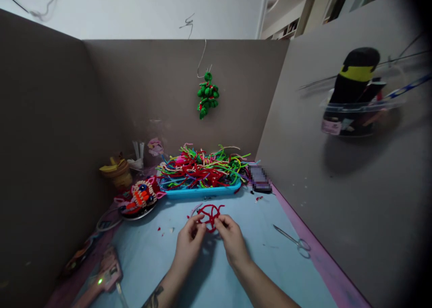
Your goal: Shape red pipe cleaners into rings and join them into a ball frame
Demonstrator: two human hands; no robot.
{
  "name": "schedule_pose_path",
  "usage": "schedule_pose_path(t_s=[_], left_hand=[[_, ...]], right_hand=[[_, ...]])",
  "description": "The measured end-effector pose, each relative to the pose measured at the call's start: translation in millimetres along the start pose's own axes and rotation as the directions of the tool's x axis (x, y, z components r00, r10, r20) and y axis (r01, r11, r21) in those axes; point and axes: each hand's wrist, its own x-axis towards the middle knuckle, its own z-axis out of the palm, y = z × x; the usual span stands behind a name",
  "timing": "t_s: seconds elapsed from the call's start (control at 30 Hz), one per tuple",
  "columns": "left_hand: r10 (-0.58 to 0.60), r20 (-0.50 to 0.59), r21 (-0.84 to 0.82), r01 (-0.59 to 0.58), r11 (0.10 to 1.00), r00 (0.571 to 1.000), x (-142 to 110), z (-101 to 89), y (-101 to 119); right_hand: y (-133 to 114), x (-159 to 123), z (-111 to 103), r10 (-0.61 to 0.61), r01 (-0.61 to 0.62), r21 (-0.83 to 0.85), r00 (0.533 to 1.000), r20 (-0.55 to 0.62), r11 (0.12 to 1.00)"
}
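Note:
Between my two hands, a little above the blue table covering, is a round openwork shape bent from red pipe cleaners point(212, 214), with one loose end sticking up at its right. My left hand point(191, 237) pinches its left side between thumb and fingers. On its right edge, my right hand point(229, 236) has thumb and fingertips closed. Behind the hands stands a blue tray point(202, 193) heaped with pipe cleaners point(205, 168) in red, green, pink, yellow and other colours.
Tweezers-like scissors point(293, 240) lie at right, a phone point(259, 178) at back right. A pink glue gun point(104, 272) with a lit green light rests front left, near a colourful pipe-cleaner figure point(143, 195). Grey panels surround the table; a green ornament point(208, 95) hangs behind.

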Motion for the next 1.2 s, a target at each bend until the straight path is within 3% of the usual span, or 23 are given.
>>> schedule_pose_path(t_s=[0.13,0.4,0.7,0.93,1.2], left_hand=[[-0.015,-0.008,-0.045,0.014,0.999,1.000,-2.4,3.0,-2.5],[-0.020,-0.046,-0.141,0.014,0.990,0.999,-4.1,6.8,-5.0],[-0.127,-0.082,-0.326,0.094,0.941,0.989,0.3,3.6,2.9],[-0.274,0.021,-0.380,0.261,0.887,0.962,3.8,-0.4,3.4],[-0.288,0.106,-0.389,0.306,0.869,0.952,5.3,0.2,3.2]], right_hand=[[0.8,-1.8,1.9,0.017,-0.016,0.017,1.000,-0.010,1.000],[-4.9,-8.6,4.9,-0.080,0.083,-0.069,0.996,0.051,0.994],[-9.3,-11.1,7.7,-0.077,0.094,-0.159,0.991,0.109,0.983],[-3.8,-4.1,1.5,0.047,-0.046,-0.023,0.998,0.052,0.999],[-7.5,-1.7,-2.5,-0.069,0.079,-0.157,0.995,0.070,0.984]])
